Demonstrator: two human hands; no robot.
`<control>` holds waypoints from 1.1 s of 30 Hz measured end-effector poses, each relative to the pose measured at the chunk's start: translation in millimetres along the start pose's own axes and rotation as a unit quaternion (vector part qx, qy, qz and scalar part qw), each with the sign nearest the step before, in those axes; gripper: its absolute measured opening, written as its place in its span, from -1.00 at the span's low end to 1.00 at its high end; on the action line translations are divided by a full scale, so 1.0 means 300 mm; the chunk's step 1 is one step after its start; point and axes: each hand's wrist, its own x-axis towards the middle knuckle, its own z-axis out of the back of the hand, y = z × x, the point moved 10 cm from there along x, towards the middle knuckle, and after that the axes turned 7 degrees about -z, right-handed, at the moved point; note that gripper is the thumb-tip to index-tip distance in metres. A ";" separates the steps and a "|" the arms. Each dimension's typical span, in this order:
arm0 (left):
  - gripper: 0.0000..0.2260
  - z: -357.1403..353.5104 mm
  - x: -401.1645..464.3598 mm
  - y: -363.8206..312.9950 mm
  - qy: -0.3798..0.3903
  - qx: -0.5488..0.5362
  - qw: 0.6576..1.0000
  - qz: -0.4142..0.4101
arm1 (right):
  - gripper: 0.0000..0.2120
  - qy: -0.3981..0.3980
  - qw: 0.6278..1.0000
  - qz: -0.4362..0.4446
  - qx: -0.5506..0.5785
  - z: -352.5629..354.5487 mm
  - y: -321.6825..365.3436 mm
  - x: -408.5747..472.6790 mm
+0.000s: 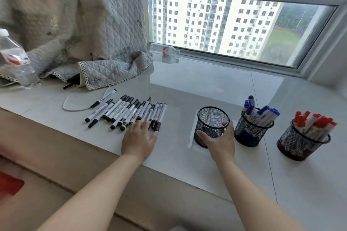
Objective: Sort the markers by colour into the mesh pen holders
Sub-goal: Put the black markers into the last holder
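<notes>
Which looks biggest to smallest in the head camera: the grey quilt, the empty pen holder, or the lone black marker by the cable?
1. Grey quilt, by far.
2. Empty pen holder.
3. Lone black marker, thinnest and farther back.

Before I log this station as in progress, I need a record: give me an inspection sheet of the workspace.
Surface: pale glossy sill.
Job's things: black markers lie loose; one holder looks empty; blue markers and red markers stand in their own holders.
Clutter: quilted cloth, water bottle, second bottle lying down.
Hands: left hand flat on black markers; right hand holds the empty holder.
Cables: white cable.
Surroundings: window, tower blocks.
</notes>
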 end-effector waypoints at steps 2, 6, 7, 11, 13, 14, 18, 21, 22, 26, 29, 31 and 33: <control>-0.59 0.012 0.003 0.008 -0.001 -0.013 1.000 0.003 | 0.09 -0.014 0.999 0.033 0.025 0.022 0.043 -0.020; -0.65 0.036 0.024 0.049 -0.010 -0.026 1.000 0.006 | -0.22 -0.117 0.968 0.221 -0.015 0.089 0.265 -0.118; -0.67 0.045 0.034 0.064 -0.013 -0.027 1.000 0.009 | -0.34 -0.135 0.953 0.270 -0.026 0.085 0.332 -0.151; -0.68 0.069 0.091 0.139 -0.011 -0.005 1.000 0.025 | -0.69 -0.065 0.929 0.361 -0.052 -0.075 0.501 -0.195; -0.67 0.072 0.124 0.178 -0.004 0.004 0.999 0.034 | -0.79 0.039 0.945 0.316 -0.082 -0.220 0.498 -0.163; -0.67 0.070 0.142 0.197 0.002 0.007 0.999 0.039 | -0.79 0.084 0.952 0.276 -0.107 -0.292 0.474 -0.138; -0.66 0.035 0.213 0.239 0.037 0.028 0.998 0.042 | -0.68 0.162 0.957 0.144 -0.191 -0.496 0.363 -0.026; -0.63 0.011 0.260 0.254 0.048 0.042 0.997 0.039 | -0.60 0.180 0.954 0.075 -0.228 -0.593 0.304 0.036; -0.62 0.004 0.274 0.256 0.051 0.044 0.997 0.039 | -0.57 0.185 0.951 0.054 -0.242 -0.622 0.284 0.049; -0.54 -0.028 0.326 0.255 0.071 0.067 0.994 0.048 | -0.46 0.168 0.942 0.015 -0.291 -0.688 0.237 0.085; -0.47 -0.044 0.354 0.247 0.080 0.087 0.991 0.058 | -0.43 0.144 0.939 0.021 -0.313 -0.702 0.229 0.094; -0.45 -0.052 0.367 0.241 0.081 0.096 0.990 0.061 | -0.44 0.137 0.938 0.026 -0.319 -0.707 0.229 0.098; -0.44 -0.064 0.373 0.236 0.081 0.097 0.990 0.067 | -0.46 0.136 0.936 0.031 -0.324 -0.709 0.228 0.100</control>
